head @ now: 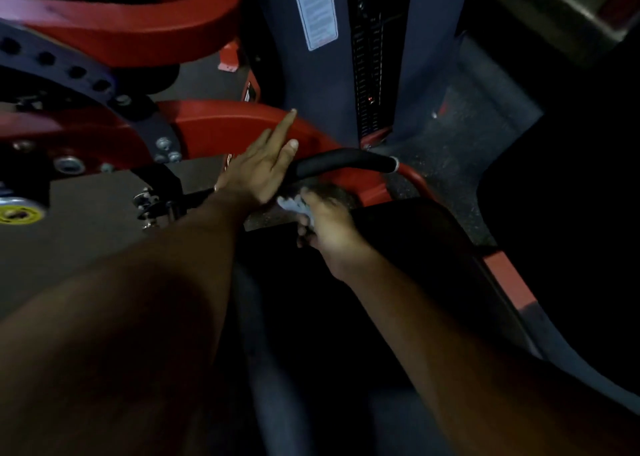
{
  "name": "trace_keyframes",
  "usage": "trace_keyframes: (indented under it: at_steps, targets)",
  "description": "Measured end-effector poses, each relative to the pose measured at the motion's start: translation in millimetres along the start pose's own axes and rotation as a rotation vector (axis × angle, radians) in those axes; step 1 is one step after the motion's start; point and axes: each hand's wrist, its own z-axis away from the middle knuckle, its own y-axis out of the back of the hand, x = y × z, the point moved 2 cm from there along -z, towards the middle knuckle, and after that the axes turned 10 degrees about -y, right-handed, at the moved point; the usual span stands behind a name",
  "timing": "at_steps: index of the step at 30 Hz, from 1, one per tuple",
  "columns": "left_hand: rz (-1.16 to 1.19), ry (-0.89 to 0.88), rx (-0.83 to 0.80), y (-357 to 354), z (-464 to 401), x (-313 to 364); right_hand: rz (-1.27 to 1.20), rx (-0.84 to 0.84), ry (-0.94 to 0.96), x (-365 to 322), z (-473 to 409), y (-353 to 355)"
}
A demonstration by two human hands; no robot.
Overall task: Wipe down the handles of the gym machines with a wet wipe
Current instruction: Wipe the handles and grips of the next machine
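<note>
Dim gym; right hand [325, 220] grips wipe [292, 205] below handle [343, 163].

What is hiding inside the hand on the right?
The right hand grips a crumpled pale wet wipe; one end sticks out, the rest is covered by curled fingers.

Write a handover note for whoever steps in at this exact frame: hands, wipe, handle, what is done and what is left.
Left hand: open, fingers straight, at the near end of the black foam handle; contact unclear.
Right hand: grips the crumpled wet wipe just below the handle, apart from it.
The handle juts from the red machine frame, in front of the weight stack.
Done: cannot be told; no wet sheen is visible in this dim view.
Left: probably bring the wipe onto the grip and run it along the full length, then the other handles.
</note>
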Motion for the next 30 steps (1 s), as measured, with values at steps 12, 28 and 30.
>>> trace_keyframes:
  at_steps: [12, 28, 30]
  targets:
    - [0.576, 0.123, 0.264, -92.9, 172.9, 134.0, -0.286, 0.145, 0.082, 59.6, 137.2, 70.1]
    - [0.470, 0.113, -0.122, -155.6, 321.0, 248.4, 0.087, 0.453, 0.102, 144.0, 297.0, 140.7]
    - [0.377, 0.073, -0.184, -168.6, 337.7, 259.8, 0.208, 0.486, 0.083, 162.6, 313.7, 158.2]
